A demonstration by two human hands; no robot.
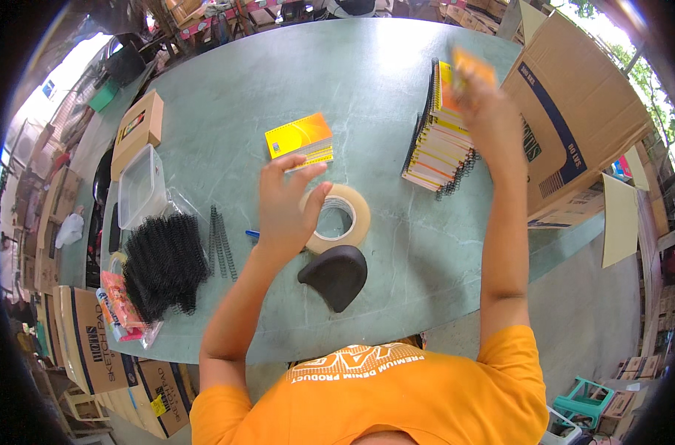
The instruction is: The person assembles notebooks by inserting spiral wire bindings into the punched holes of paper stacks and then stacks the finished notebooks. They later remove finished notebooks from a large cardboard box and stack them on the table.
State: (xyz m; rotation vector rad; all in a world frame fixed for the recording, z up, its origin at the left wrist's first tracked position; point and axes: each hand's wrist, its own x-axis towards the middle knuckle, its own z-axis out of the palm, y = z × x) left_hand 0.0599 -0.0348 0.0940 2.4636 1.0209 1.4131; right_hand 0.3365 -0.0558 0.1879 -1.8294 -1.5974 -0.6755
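Observation:
My right hand (488, 111), blurred by motion, grips a small orange-and-yellow notebook (474, 65) above the far end of a row of spiral notebooks (438, 148). These stand packed together with black coils showing along both sides. Over the table's middle, my left hand (284, 204) is empty with its fingers apart. Just beyond its fingertips lies a short stack of yellow-orange notepads (299, 139) with punched holes along the edge. A wide roll of clear tape (361, 215) sits beside the left hand, and a black curved object (337, 277) lies nearer to me.
A pile of black spiral coils (167, 259) lies at the left, with a few loose coils (220, 241) beside it. Behind are a clear plastic container (142, 187) and a small cardboard box (137, 133). A large open carton (575, 119) stands at the table's right edge.

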